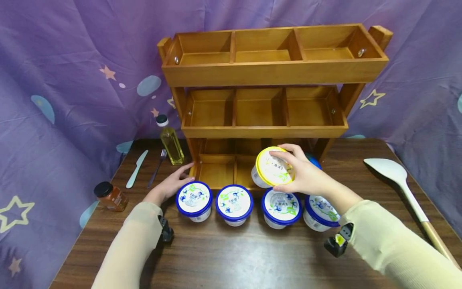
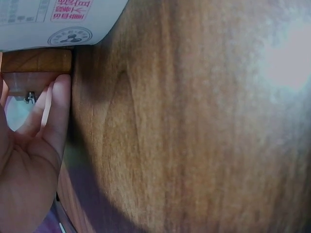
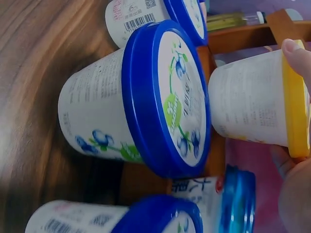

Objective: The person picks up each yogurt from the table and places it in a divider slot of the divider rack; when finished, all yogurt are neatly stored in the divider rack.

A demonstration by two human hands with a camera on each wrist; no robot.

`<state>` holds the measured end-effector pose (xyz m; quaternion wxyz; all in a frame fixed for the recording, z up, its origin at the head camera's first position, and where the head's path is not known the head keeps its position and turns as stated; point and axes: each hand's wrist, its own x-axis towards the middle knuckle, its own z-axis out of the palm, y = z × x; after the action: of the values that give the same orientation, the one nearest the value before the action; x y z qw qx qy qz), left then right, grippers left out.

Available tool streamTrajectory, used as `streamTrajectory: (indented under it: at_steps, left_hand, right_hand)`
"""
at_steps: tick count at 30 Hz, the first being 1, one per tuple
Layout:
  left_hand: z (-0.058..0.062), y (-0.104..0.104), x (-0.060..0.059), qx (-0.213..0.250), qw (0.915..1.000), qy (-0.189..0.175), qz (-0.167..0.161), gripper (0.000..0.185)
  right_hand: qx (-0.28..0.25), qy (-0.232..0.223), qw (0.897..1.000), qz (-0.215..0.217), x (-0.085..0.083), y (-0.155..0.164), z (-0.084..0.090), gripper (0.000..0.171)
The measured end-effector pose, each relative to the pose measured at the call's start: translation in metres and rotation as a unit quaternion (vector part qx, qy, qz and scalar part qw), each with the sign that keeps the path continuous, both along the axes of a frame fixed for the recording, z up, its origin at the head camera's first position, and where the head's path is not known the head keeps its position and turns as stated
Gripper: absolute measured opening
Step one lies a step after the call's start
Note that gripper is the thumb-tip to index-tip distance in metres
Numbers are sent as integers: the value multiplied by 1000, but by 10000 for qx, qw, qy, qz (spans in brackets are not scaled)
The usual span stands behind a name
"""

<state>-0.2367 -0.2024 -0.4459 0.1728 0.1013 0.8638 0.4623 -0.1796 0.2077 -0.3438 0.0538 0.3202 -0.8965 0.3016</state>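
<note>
My right hand (image 1: 301,170) grips a white tub with a yellow lid (image 1: 274,166) by its rim, above the front of the bottom tier of the wooden shelf (image 1: 274,75). In the right wrist view, the thumb and fingers lie across the yellow lid (image 3: 295,102). My left hand (image 1: 174,185) has its fairly straight fingers (image 2: 59,94) against the shelf's lower left side (image 2: 36,61). Several blue-lidded tubs (image 1: 234,202) stand in a row before the shelf, the leftmost tub (image 1: 194,200) nearest my left hand. A container with a shiny blue lid (image 3: 240,201) shows partly hidden behind them.
An oil bottle (image 1: 171,144), a fork (image 1: 157,166) and a butter knife (image 1: 137,168) are left of the shelf. An orange-brown jar with a black lid (image 1: 111,196) sits farther left. A large white ladle-like spoon (image 1: 393,172) lies on the right.
</note>
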Motion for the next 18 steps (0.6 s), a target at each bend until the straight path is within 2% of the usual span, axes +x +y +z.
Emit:
streamTrajectory:
  at_steps: [11,18]
  left_hand:
    - [1,1,2,-4,10000,-76,-25,64]
    - [2,1,2,42,10000,-48,-26,64]
  right_hand:
    - [135,-531,9979,-351,-16,-18,-11,88]
    - [456,-846,9942,-489,-26,-31,-18,86]
